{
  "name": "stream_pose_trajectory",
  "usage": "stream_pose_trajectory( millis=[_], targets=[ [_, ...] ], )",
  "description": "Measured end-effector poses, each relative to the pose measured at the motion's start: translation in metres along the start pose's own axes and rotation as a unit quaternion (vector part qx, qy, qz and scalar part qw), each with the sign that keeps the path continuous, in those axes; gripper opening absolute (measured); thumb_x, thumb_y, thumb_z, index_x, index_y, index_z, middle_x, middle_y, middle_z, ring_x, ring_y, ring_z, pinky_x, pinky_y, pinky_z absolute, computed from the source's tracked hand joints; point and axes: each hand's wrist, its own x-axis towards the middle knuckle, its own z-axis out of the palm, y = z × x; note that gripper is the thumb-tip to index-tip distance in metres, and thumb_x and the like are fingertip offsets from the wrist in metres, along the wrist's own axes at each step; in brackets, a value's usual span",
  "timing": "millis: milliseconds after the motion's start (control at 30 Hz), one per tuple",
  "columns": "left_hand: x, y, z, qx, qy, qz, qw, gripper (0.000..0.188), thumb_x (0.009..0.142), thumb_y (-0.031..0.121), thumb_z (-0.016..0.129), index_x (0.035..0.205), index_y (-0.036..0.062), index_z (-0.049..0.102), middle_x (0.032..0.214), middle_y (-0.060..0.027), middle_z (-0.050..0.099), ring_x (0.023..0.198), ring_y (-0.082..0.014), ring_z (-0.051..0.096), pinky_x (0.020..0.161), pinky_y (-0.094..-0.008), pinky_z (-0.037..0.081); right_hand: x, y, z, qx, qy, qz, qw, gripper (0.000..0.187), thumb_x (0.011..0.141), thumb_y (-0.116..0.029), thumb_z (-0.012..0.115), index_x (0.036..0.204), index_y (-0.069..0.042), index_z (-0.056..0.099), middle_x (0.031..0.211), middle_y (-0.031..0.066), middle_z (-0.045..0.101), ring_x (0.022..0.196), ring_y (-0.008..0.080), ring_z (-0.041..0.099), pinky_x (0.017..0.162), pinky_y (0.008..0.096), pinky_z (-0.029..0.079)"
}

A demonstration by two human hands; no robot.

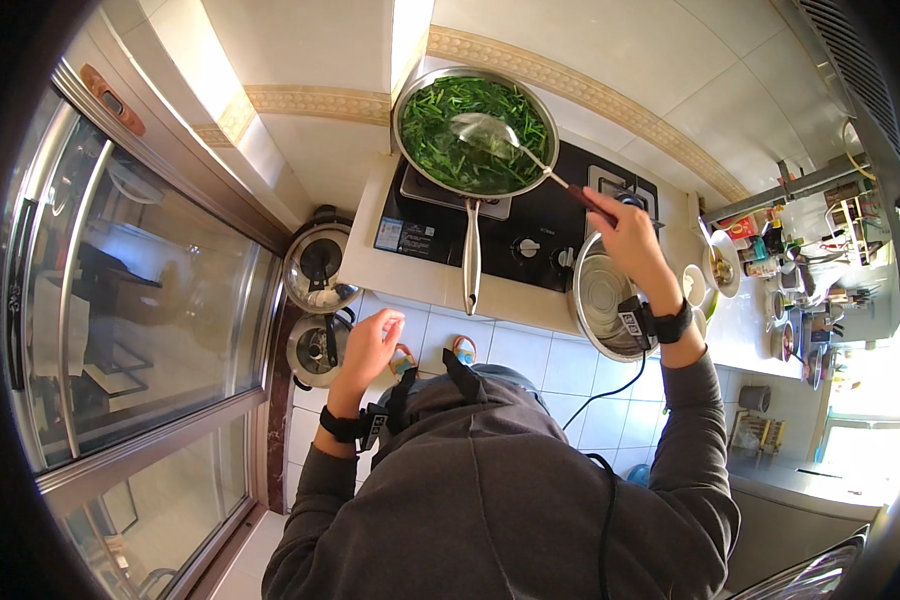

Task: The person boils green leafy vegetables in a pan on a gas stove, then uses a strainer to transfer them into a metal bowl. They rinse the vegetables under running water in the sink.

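Your right hand (625, 232) grips a ladle (490, 135) over the pan of greens (475, 130) on the black stove (530, 225), your left hand (370, 345) loosely curled, empty, near two lidded pots (318, 300) beside the table (410, 275).

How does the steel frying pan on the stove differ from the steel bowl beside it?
The steel frying pan holds chopped greens; the steel bowl looks empty. The pan has a long straight handle toward the person; the bowl shows none. The pan sits on the black stove; the bowl stands at its right edge. Both are round, shiny metal.
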Motion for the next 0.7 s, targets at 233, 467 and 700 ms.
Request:
stream_pose_trajectory(
  millis=[233, 467, 700],
  targets=[
    [0.002, 0.002, 0.001, -0.008, 0.0, 0.005, 1.0, 0.018, 0.088, 0.016, 0.058, 0.098, 0.0006, 0.062, 0.083, -0.0144, 0.066, 0.077, -0.0233, 0.065, 0.064, -0.0304, 0.049, 0.031, 0.024, 0.017, -0.021, 0.082, -0.037, 0.996, 0.036, 0.082, -0.019, 0.061, 0.118, -0.014, 0.061, 0.084, 0.0217, 0.064, 0.078, 0.0376, 0.062, 0.07, 0.0406, 0.049],
    [0.003, 0.002, 0.001, -0.002, -0.006, -0.002, 1.0, 0.019, 0.088, 0.016, 0.058, 0.097, 0.0006, 0.062, 0.085, -0.0145, 0.066, 0.078, -0.0236, 0.065, 0.065, -0.0304, 0.049, 0.01, 0.019, 0.048, 0.052, 0.016, -0.025, 0.998, 0.036, 0.082, -0.014, 0.06, 0.117, -0.005, 0.059, 0.093, 0.0245, 0.063, 0.084, 0.0391, 0.062, 0.074, 0.0392, 0.05],
    [0.006, 0.003, 0.003, -0.001, -0.011, 0.009, 1.0, 0.019, 0.088, 0.016, 0.059, 0.097, 0.0006, 0.062, 0.083, -0.0148, 0.066, 0.076, -0.0242, 0.065, 0.064, -0.0304, 0.049, -0.025, -0.006, 0.036, 0.06, -0.038, -0.003, 0.997, 0.037, 0.082, -0.012, 0.06, 0.118, -0.007, 0.058, 0.089, 0.0232, 0.064, 0.078, 0.0383, 0.063, 0.069, 0.0396, 0.05]
  ],
)
